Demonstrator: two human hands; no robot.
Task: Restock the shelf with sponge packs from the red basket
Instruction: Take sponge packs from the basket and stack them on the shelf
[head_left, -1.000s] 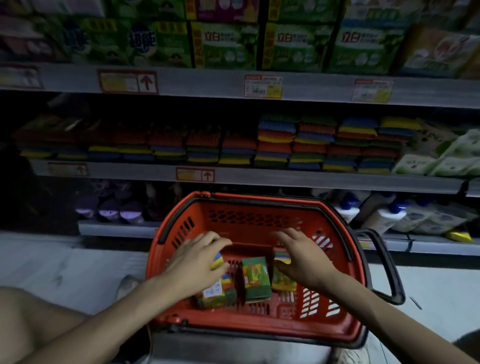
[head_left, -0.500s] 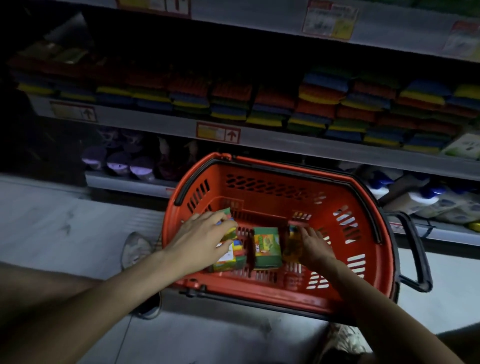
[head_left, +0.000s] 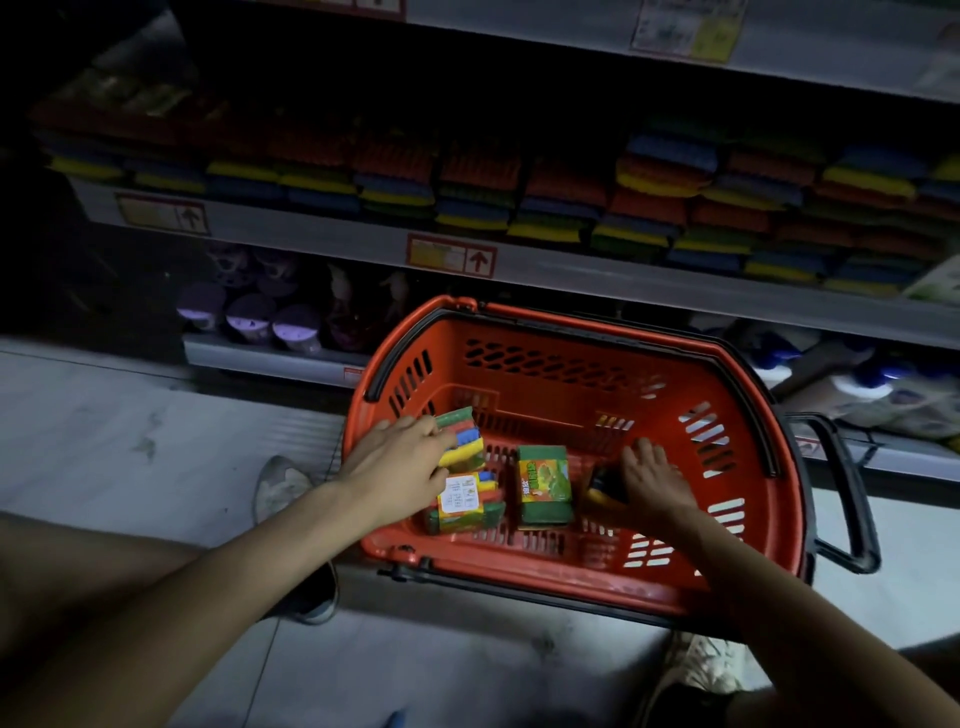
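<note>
While both arms reach in from the near side, the shelf (head_left: 571, 275) spans the top of view, its middle tier packed with stacked sponge packs (head_left: 665, 171) and a price tag (head_left: 451, 255) on the rail. The red basket (head_left: 727, 525) sits on the floor (head_left: 130, 431) right in front, black handle (head_left: 857, 499) hanging off its right side. Left hand (head_left: 400, 462) is inside at the basket's left, fingers curled round a striped sponge pack (head_left: 462, 436) that tilts up over a second pack (head_left: 467, 506) lying label-up. Right hand (head_left: 649, 483) lies over a dark pack (head_left: 600, 491) at the right, fingers close together; gripping or just resting, can't tell. The green pack (head_left: 543, 486) lies flat between them, touching neither hand.
</note>
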